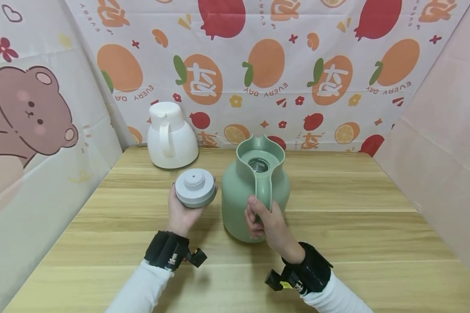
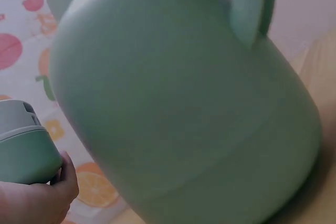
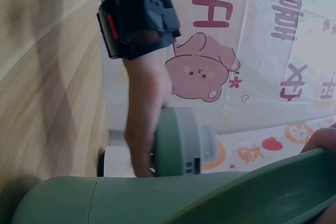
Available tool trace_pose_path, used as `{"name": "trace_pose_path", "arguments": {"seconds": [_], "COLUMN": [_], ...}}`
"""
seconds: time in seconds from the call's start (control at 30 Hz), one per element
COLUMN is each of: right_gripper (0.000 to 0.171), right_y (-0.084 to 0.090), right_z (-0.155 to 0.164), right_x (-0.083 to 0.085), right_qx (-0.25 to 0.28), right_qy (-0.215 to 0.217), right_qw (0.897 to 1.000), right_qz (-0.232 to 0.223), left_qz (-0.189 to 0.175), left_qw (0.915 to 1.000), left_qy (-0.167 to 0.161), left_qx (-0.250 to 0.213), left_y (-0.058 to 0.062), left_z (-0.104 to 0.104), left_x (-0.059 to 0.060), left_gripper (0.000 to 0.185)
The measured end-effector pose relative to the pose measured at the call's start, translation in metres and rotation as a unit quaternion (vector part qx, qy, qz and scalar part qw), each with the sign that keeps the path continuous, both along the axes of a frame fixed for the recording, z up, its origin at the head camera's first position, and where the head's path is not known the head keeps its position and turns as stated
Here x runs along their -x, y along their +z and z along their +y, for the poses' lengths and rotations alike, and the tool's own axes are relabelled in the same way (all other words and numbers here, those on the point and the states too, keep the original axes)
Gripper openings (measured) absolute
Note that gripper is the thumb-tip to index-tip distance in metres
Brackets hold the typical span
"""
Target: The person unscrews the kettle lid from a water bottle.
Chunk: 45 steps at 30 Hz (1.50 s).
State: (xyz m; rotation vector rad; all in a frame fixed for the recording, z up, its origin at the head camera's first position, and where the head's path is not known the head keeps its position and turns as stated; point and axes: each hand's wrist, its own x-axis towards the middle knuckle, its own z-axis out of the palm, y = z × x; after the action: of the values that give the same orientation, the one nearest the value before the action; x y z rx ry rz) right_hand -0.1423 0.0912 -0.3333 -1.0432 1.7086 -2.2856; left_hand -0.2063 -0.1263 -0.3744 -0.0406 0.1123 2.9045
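A pale green vacuum jug [image 1: 236, 198] stands upright on the wooden table, its spout away from me and its dark round mouth [image 1: 258, 165] uncovered. My right hand [image 1: 273, 228] grips the jug's handle [image 1: 263, 188], thumb on top and fingers curled behind it. To the left of the jug, my left hand [image 1: 181, 217] holds the jug's lid [image 1: 195, 188] from below, threaded grey stopper facing up. In the left wrist view the lid [image 2: 26, 156] shows a green cap under a grey rim. The right wrist view shows fingers around the green part of the lid [image 3: 169, 141].
A white jug [image 1: 173, 143] with its lid on stands at the back left, near the fruit-print cloth [image 1: 235, 78] that hangs behind the table [image 1: 348, 226]. A bear-print cloth [image 1: 35, 113] hangs along the left side and a plain pale one [image 1: 434, 130] along the right.
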Motion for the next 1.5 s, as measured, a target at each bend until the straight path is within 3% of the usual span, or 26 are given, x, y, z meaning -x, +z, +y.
{"name": "trace_pose_path", "arguments": {"seconds": [0.17,0.4,0.6,0.73,1.0,1.27,1.5], "right_gripper": [0.036,0.041,0.043,0.043,0.046,0.046,0.043], "right_y": [-0.001,0.0,0.002,0.004,0.006,0.004,0.005], "right_z": [0.002,0.01,0.024,0.036,0.067,0.096,0.123], "right_x": [-0.001,-0.004,-0.002,0.006,0.033,0.071,0.104], "right_qx": [0.004,-0.011,-0.009,-0.002,-0.007,0.006,0.032], "right_qy": [-0.026,-0.092,-0.133,-0.151,-0.197,-0.25,-0.27], "right_qw": [1.0,0.996,0.991,0.988,0.98,0.967,0.961], "right_qz": [0.009,0.0,-0.007,-0.007,-0.014,-0.042,-0.046], "left_qz": [-0.013,-0.049,-0.036,-0.046,-0.074,-0.084,-0.122], "left_qw": [0.9998,0.9965,0.9961,0.9953,0.9933,0.9939,0.9914], "left_qy": [-0.011,-0.024,-0.053,-0.052,-0.046,-0.023,0.009], "left_qx": [0.006,0.063,0.061,0.068,0.076,0.068,0.048], "left_y": [-0.014,-0.031,-0.036,-0.036,-0.04,-0.049,-0.056], "left_z": [0.005,0.019,0.036,0.053,0.101,0.152,0.181], "left_x": [-0.001,0.0,0.002,0.005,0.017,0.042,0.066], "left_gripper": [0.054,0.054,0.057,0.056,0.057,0.056,0.059]}}
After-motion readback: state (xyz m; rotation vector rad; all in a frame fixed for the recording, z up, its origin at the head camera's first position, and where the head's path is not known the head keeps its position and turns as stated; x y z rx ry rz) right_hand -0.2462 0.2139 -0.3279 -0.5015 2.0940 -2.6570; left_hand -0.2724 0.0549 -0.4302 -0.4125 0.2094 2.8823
